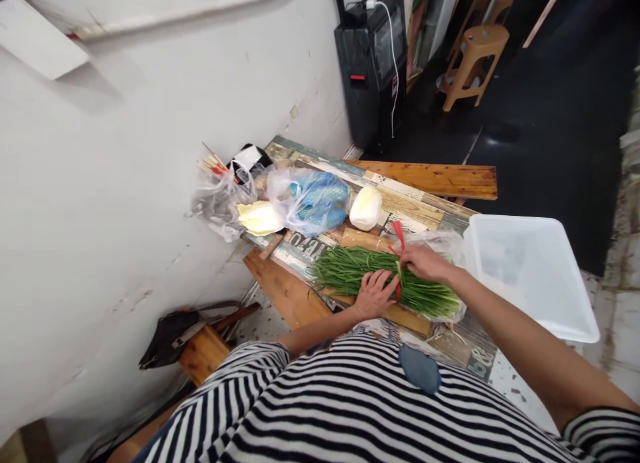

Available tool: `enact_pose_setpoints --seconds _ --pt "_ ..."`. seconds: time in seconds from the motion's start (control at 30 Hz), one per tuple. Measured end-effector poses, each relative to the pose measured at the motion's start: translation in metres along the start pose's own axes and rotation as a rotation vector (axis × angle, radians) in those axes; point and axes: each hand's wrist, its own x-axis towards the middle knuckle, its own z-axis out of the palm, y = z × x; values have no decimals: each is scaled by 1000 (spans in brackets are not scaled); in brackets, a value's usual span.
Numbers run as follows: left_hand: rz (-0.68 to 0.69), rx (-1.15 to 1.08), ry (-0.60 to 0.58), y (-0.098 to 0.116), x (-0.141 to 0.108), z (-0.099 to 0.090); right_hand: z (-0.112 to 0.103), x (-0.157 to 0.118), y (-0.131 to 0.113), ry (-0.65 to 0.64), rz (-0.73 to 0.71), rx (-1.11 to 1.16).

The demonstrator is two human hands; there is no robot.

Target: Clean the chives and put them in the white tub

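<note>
A large bunch of long green stalks [345, 266] lies across a wooden board [413, 320] on the table, its pale ends on clear plastic at the right. A red tie [398, 231] runs around the middle of the bunch, with a loose end sticking up. My left hand [375, 294] rests on top of the stalks, fingers apart, just left of the tie. At the far side of the bunch my right hand [423, 262] is closed, its fingertips pinching the red tie.
A white plastic tub [533, 276] stands at the table's right end. Behind the bunch are a pale block [366, 208], a bag with blue netting [320, 202], a yellowish piece [261, 218] and skewers [214, 164]. Benches, a black speaker [370, 83] and a stool [475, 63] surround the table.
</note>
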Motion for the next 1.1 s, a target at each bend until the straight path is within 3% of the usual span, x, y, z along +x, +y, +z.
enact_pose_setpoints --seconds 0.13,0.33,0.5,0.7,0.9,1.0,1.1 --pt "39 40 97 -4 1 3 11 -1 -8 -43 -89 -195" --pt "128 104 219 -8 3 6 -3 15 -18 -206 -210 -388" --pt "167 127 170 -7 4 6 -10 25 -26 -396 -221 -458" --pt "182 123 131 -9 10 6 -21 7 -27 -390 -240 -452" --pt "155 67 122 -14 19 7 -23 -30 -86 -349 -197 -335" --pt "167 53 104 -16 27 -4 -2 -58 -102 -361 -103 -53" --pt "190 80 38 -18 38 -19 35 -82 -94 -418 24 286"
